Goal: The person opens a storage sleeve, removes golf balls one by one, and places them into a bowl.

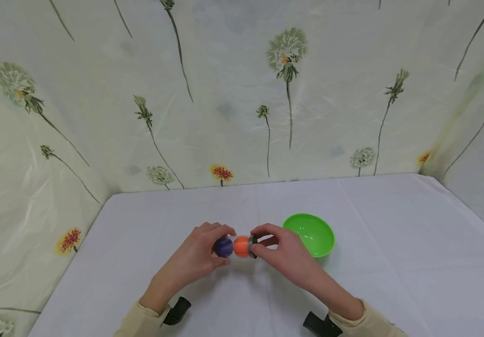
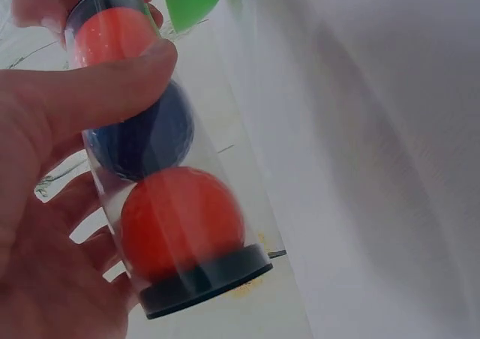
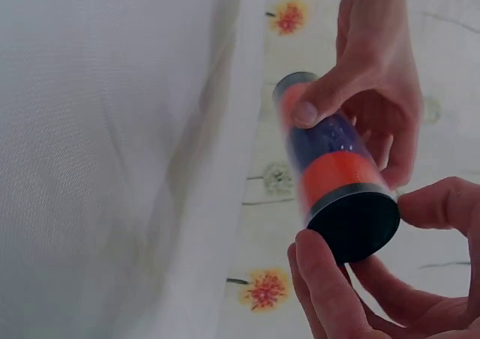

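Note:
A clear plastic tube [image 1: 236, 246] lies level between both hands above the white table. Inside it, the left wrist view shows an orange ball [image 2: 184, 219], a blue ball [image 2: 142, 140] and a second orange ball [image 2: 112, 35] in a row. My left hand [image 1: 205, 250] grips the tube's left part, thumb [image 2: 97, 91] across the wall. A black cap [image 2: 206, 279] closes that end. My right hand [image 1: 275, 248] pinches the other black cap [image 3: 352, 223] at the right end with its fingertips [image 3: 322, 279].
A green bowl [image 1: 311, 234] sits just right of my right hand on the white tablecloth [image 1: 393, 262]. Sheets printed with dandelions [image 1: 286, 56] close off the back and both sides. Black wrist mounts [image 1: 176, 309] show near the front edge.

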`<state>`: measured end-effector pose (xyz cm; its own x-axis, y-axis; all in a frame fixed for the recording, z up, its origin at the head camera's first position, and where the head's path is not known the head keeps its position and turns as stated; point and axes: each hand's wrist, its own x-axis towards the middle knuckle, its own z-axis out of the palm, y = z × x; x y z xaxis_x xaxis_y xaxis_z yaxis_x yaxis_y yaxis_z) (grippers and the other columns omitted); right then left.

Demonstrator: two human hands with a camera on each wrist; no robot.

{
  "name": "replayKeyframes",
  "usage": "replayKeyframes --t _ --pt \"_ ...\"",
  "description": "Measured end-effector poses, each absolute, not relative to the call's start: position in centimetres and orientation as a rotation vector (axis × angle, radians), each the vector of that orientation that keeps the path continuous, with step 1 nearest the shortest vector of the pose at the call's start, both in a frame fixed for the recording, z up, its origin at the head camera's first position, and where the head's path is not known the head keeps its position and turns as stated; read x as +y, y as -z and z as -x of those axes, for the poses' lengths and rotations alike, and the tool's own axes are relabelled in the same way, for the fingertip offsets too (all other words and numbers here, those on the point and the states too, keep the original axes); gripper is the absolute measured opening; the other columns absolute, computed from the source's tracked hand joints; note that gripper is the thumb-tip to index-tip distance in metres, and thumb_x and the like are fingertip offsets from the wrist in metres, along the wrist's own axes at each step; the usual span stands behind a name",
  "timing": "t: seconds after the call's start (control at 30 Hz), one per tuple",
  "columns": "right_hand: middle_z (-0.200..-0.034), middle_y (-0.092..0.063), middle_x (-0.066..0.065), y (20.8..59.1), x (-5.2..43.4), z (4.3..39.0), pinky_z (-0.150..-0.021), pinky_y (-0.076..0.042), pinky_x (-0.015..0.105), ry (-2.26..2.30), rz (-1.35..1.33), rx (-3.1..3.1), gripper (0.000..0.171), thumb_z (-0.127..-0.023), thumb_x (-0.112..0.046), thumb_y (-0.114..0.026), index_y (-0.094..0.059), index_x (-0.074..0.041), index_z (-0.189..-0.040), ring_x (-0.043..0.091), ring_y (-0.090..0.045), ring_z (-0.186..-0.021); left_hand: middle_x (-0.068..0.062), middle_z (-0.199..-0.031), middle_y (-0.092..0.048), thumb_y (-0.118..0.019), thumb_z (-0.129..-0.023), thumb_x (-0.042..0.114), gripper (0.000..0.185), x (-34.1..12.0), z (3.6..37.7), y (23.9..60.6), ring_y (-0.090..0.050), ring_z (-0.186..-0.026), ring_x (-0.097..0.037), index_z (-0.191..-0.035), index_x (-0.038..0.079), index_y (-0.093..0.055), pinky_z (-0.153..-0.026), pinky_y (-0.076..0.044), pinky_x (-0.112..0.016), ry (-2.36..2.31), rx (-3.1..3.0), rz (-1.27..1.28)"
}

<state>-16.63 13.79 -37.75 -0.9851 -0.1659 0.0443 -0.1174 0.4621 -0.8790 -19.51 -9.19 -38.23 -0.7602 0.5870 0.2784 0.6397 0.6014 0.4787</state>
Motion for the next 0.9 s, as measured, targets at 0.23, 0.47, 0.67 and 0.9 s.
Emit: replayKeyframes --t 0.23,0.47,0.67,0.9 --pt "-0.100 -0.068 -0.007 37.5 12.9 16.5 -0.066 -0.052 0.033 1.543 0.143 2.722 0.022 -0.082 -0.021 -0.070 -0.071 -0.018 -0.104 0.009 -0.066 -0.085 0.007 -0.106 -0.063 -0.087 -0.072 0.010 0.054 -8.8 19.3 38.0 -0.052 -0.096 -0.013 -0.120 0.017 -0.063 -0.087 -0.045 -0.038 0.745 -2.750 1.030" --pt "-0.100 -0.069 -0.005 37.3 12.4 16.4 -0.064 -0.051 0.031 1.474 0.128 2.797 0.025 -0.079 -0.018 -0.070 -0.071 -0.014 -0.103 0.008 -0.067 -0.080 0.003 -0.110 -0.065 -0.087 -0.073 0.008 0.054 -8.5 19.1 37.9 -0.052 -0.100 -0.016 -0.121 0.014 -0.063 -0.086 -0.044 -0.041 0.714 -2.746 1.047" --pt "-0.097 -0.070 -0.004 37.3 12.2 16.4 -0.064 -0.051 0.031 1.455 0.106 2.827 0.025 -0.078 -0.018 -0.070 -0.071 -0.014 -0.102 0.008 -0.066 -0.077 0.000 -0.112 -0.065 -0.087 -0.073 0.007 0.053 -8.5 19.1 38.1 -0.052 -0.102 -0.018 -0.121 0.014 -0.063 -0.087 -0.044 -0.042 0.678 -2.715 1.073" --pt "-0.098 -0.071 -0.004 37.4 12.2 16.4 -0.065 -0.051 0.031 1.443 0.108 2.844 0.024 -0.078 -0.018 -0.069 -0.072 -0.014 -0.102 0.008 -0.067 -0.077 0.002 -0.111 -0.065 -0.086 -0.074 0.006 0.053 -8.4 19.0 38.4 -0.052 -0.103 -0.017 -0.120 0.015 -0.063 -0.088 -0.045 -0.041 0.660 -2.711 1.062"
